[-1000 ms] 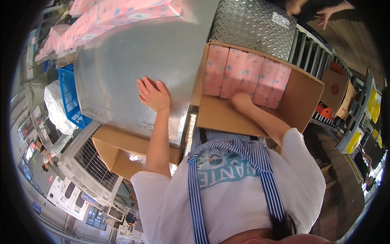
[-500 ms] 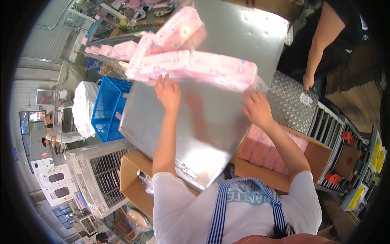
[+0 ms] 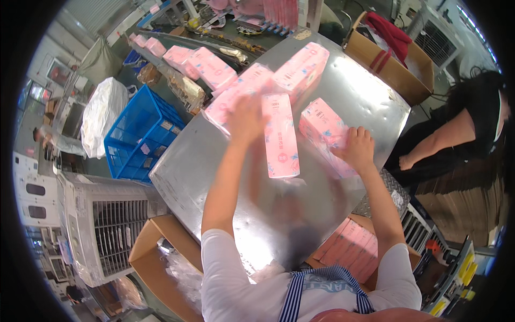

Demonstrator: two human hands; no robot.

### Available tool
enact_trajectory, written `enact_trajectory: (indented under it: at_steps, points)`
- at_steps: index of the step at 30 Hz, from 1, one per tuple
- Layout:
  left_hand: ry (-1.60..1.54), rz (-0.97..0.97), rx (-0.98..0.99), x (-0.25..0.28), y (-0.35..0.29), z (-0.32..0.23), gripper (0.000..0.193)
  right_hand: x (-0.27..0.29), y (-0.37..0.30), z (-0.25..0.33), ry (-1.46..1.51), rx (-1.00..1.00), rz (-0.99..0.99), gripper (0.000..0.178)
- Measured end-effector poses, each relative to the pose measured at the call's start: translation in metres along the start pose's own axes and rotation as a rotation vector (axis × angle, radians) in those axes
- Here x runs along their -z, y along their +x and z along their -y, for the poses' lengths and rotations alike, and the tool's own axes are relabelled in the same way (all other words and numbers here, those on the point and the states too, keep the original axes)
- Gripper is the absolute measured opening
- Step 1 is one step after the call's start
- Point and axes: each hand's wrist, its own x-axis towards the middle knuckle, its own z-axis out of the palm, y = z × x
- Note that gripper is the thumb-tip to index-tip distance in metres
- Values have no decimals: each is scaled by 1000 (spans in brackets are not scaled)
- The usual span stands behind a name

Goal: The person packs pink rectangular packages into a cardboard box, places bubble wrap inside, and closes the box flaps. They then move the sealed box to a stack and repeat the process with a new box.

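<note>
Several pink soft tissue packs lie on the metal table. My left hand (image 3: 248, 121), smeared by motion, is over the near end of a slanted tissue pack (image 3: 230, 104). Its fingers reach the side of a middle tissue pack (image 3: 281, 145), whose long side points toward me. My right hand (image 3: 358, 150) is closed about the outer side of a right tissue pack (image 3: 322, 123), its thumb on the near part. A gap of bare metal separates the middle and right packs. Behind them another tissue pack (image 3: 301, 67) lies at a slant.
More packs (image 3: 209, 67) come in along a conveyor at the far left. A blue crate (image 3: 142, 137) stands left of the metal table (image 3: 188, 161). Below right, a carton holds pink packs (image 3: 348, 249); below left, another carton (image 3: 161, 263) contains clear plastic. A co-worker's arm (image 3: 442, 139) is at right.
The packs that lay together in a row before my hands are now spread apart. One is turned lengthwise toward me. My right hand has moved onto the right pack; the view has shifted.
</note>
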Motion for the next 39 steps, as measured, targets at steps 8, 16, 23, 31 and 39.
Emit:
enact_trajectory:
  at_steps: [8, 16, 23, 31, 39]
  points:
    - [-49, 736, 380, 44, -9, -28, 96, -24, 20, 59, 374, -255, 64, 93]
    - [-53, 152, 584, 14, 55, 30, 95, -48, 3, 49, 485, -181, -59, 101]
    - [-112, 395, 428, 43, -50, 14, 100, -35, -31, 37, 604, -290, 178, 81]
    - [-155, 498, 688, 147, -280, 12, 107, -26, -174, 78, 469, 142, 43, 72]
    - [-60, 262, 971, 158, -382, 39, 114, -31, -74, 186, 649, 499, -154, 37]
